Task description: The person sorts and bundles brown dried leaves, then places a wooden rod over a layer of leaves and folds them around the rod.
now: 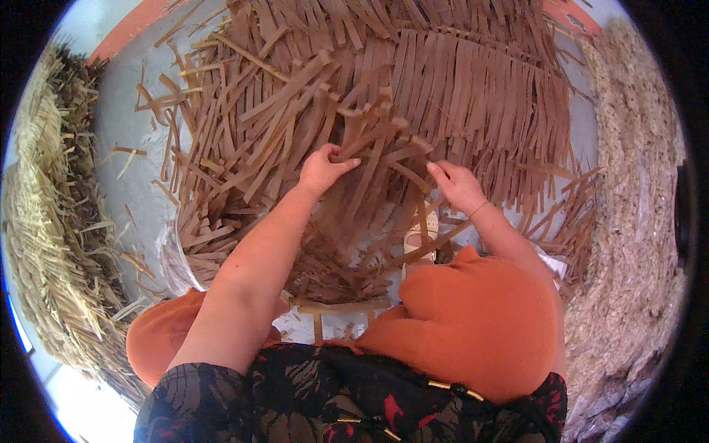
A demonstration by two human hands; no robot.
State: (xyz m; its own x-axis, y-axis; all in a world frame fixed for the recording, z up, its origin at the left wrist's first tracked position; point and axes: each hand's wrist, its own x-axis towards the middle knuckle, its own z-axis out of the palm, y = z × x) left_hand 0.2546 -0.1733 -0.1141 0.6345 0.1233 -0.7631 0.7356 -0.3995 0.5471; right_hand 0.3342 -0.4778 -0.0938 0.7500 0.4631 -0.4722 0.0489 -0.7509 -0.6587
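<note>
Strips (473,96), 12 o'clock: matt, flat, papery or leaf-like. Floor (140,103), 10 o'clock: smooth, faint sheen. Pile (44,207), 9 o'clock: rough, dry, straw-like. Bundle (628,148), 3 o'clock: coarse, shaggy, fibrous. Bag (173,258), between 8 and 9: clear, glossy plastic. Trousers (480,317), 4 o'clock: matt cloth. Shirt (310,391), 6 o'clock: soft printed cloth; trims (473,393), 5 o'clock: shiny, metal-like.

The top edge cuts off the brown strips (480,96) (an orange-clad knee (473,317) partly hides a shoe (413,249)).

pale frayed stack (48,199) at left, rough tan stack (635,199), perhaps fibrous, at right, grey floor (136,85) between
</note>
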